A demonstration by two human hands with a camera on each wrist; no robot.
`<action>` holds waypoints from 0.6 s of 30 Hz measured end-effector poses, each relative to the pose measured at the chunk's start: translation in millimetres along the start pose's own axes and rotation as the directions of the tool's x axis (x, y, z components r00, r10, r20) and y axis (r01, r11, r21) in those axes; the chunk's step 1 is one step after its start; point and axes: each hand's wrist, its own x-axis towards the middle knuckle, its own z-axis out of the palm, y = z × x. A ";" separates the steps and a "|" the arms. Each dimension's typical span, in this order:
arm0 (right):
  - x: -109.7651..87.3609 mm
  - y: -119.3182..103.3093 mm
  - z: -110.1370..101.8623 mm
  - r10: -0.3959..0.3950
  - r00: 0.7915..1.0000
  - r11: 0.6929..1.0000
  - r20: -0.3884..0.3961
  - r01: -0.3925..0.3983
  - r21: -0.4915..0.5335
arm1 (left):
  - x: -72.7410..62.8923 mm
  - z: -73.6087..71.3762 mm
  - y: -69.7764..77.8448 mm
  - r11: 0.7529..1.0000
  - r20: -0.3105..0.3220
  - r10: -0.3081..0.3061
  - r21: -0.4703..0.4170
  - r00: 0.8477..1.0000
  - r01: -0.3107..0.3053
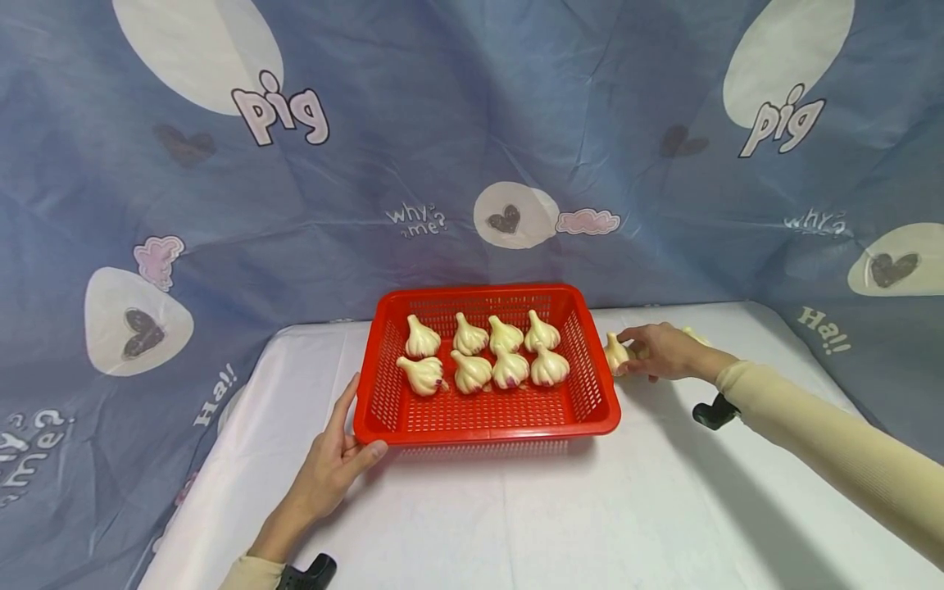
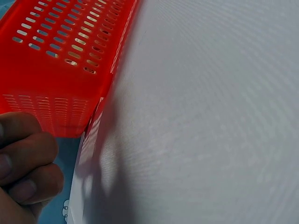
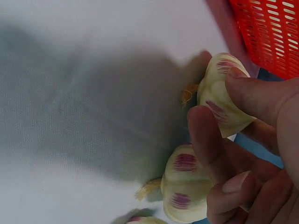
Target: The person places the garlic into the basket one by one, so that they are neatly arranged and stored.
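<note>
A red plastic basket (image 1: 487,430) stands on a white-covered table, with several garlic bulbs (image 1: 471,373) lying in two rows inside. At its front left corner my left hand (image 1: 332,467) grips the basket, thumb by the front rim and fingers along the left side. In the left wrist view the curled fingers (image 2: 30,158) show beside the basket's wall (image 2: 51,70). To the right of the basket, my right hand (image 1: 664,351) pinches a garlic bulb (image 3: 219,93) between thumb and fingers. Another garlic bulb (image 3: 184,184) lies close under that hand.
Part of one more bulb (image 3: 145,220) shows at the bottom edge of the right wrist view. Beyond the right hand, a pale bulb (image 1: 695,334) is mostly hidden. A blue printed cloth (image 1: 442,164) hangs behind the table (image 1: 516,516).
</note>
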 end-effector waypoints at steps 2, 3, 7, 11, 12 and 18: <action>-0.5 -0.6 0.4 -0.005 1.000 1.000 -0.007 0.005 -0.009 | 0.2 -0.2 0.9 1.000 -0.001 0.001 -0.005 1.000 -0.001; -0.8 -1.0 0.6 -0.007 1.000 1.000 -0.009 0.007 -0.011 | 0.3 -0.2 1.3 1.000 -0.001 0.003 -0.005 1.000 -0.003; -1.6 -2.3 0.5 -0.024 1.000 0.999 -0.015 0.023 -0.025 | 0.6 0.1 2.1 1.000 -0.005 -0.002 -0.003 1.000 0.002; -2.8 -2.7 -1.1 -0.032 0.999 0.999 -0.006 0.032 -0.032 | 0.6 0.1 1.6 1.000 -0.004 -0.006 0.002 1.000 0.006; -3.3 -2.7 -1.9 -0.033 0.999 0.999 -0.001 0.033 -0.034 | 0.6 0.0 1.4 1.000 -0.003 -0.007 0.003 1.000 0.007; -6.8 -2.2 -7.3 -0.020 1.000 0.999 0.021 0.020 -0.028 | 0.0 -0.3 0.4 1.000 -0.003 -0.003 -0.001 1.000 0.003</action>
